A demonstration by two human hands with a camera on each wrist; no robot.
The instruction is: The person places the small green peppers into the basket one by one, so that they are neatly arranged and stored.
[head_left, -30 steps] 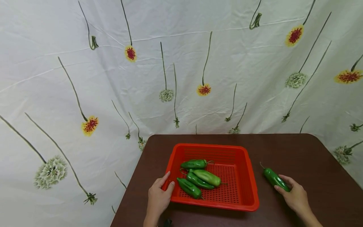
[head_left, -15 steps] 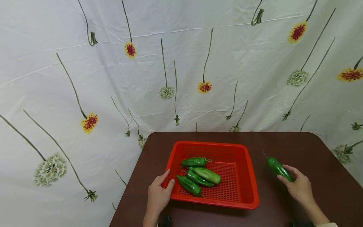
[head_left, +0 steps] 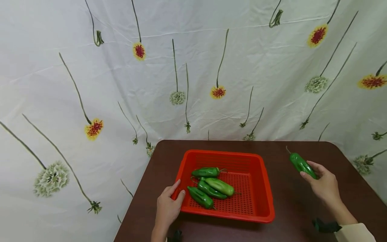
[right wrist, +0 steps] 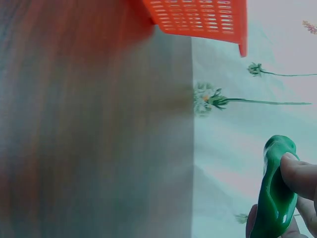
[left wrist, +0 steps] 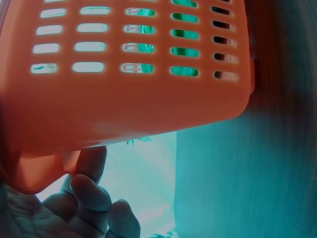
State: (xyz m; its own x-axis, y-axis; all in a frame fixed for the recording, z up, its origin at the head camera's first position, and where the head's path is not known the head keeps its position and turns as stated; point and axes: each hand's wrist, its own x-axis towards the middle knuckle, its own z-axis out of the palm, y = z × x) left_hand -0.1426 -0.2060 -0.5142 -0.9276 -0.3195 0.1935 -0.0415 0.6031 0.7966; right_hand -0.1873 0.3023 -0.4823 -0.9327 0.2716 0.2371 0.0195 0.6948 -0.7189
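Observation:
A red plastic basket [head_left: 262, 188] stands on the table, with several green peppers in its left half, among them a paler one [head_left: 220, 187] and a dark one [head_left: 201, 197] near the front. My left hand [head_left: 168, 205] grips the basket's left rim; in the left wrist view its fingers [left wrist: 90, 192] curl beneath the rim, outside the perforated wall. To the right of the basket my right hand [head_left: 326, 185] holds a glossy green pepper [head_left: 301, 164] between thumb and fingers, its thin stem pointing up and left. In the right wrist view this pepper [right wrist: 275, 198] appears raised above the table.
The dark brown table [head_left: 290, 208] extends around the basket, its rounded far edge meeting a white cloth [head_left: 157, 77] printed with flowers. A dark strap [head_left: 326, 226] and a light sleeve [head_left: 354, 232] are at the right wrist.
My right hand has moved away from me and slightly right, carrying the pepper up off its earlier spot. The left hand stays on the basket rim, and the basket keeps its place.

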